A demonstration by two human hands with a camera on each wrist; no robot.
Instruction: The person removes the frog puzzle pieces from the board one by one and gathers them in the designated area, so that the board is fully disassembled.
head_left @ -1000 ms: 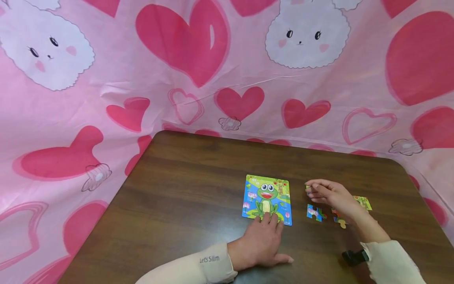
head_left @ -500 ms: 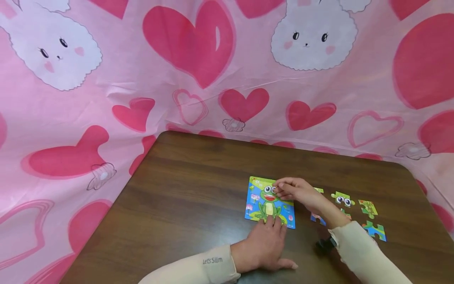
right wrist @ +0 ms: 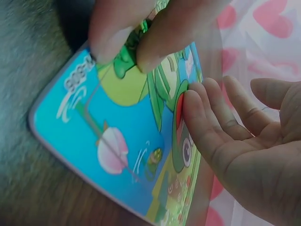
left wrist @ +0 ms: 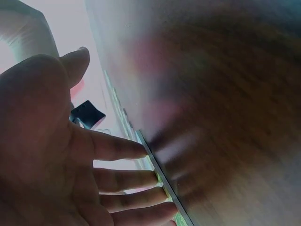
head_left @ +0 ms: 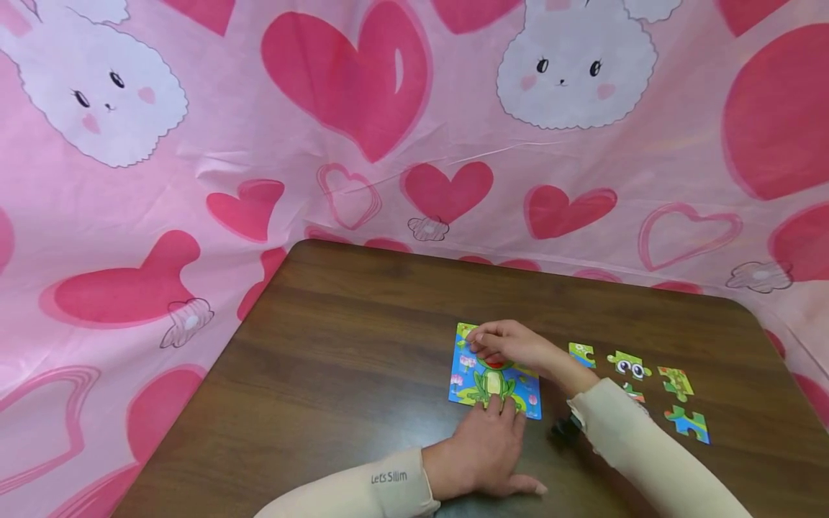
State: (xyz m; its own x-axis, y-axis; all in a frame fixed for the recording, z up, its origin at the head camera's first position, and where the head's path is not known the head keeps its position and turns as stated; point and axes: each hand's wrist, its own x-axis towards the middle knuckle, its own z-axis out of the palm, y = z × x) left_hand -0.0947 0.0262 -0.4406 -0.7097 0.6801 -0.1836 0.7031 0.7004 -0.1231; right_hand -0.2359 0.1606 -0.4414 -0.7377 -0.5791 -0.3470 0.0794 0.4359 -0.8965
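A square frog picture board (head_left: 495, 380) lies on the brown table in the head view. My left hand (head_left: 481, 452) rests its straight fingertips on the board's near edge. The left wrist view shows those fingers (left wrist: 127, 181) along the thin edge, thumb apart. Over the board's upper part is my right hand (head_left: 514, 345), hiding the frog's eyes from the head camera. In the right wrist view its relaxed fingers (right wrist: 200, 117) reach the board beside the frog's red mouth, the thumb stands away, and nothing shows in the grasp.
Right of the board lie several loose jigsaw pieces, among them one with eyes (head_left: 630, 367), a corner piece (head_left: 581, 353) and a blue-green piece (head_left: 689, 424). My right forearm partly covers others. A pink heart-patterned cloth (head_left: 414, 108) hangs behind the table (head_left: 311, 360).
My right hand has moved left from above the jigsaw pieces to the frog board, uncovering several pieces. The left hand keeps its place on the board; the head view shifted slightly.
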